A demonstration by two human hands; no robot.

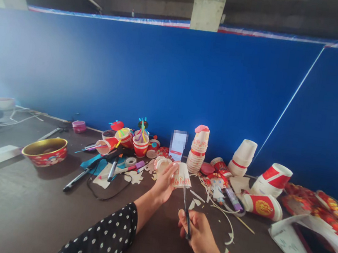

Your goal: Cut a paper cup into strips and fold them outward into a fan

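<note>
Right now my left hand [165,182] is curled with its fingers and thumb pinching one cut paper cup [185,175] with red letters on it, just in front of me, near the middle of the table [146,244]. My right hand [195,228] is closed around the handles of one pair of scissors [187,215], and the blades reach up to the low edge of the cup; I cannot tell if they are apart. Behind my hands stands one phone [178,144]. Beside it is one tall cup stack [196,157], with too many cups for me to count. Farther right is one short stack of white cups [243,153], and one red-and-white cup [263,206] lies on its side. On my left I see one gold-lined bowl [45,153], one pink tub [79,126] and one roll of white tape [130,162]. The table is dark brown, with paper scraps [195,203] on it. Past it runs a big blue wall [133,67], and one gray concrete pillar [209,6] rises behind the middle.
</note>
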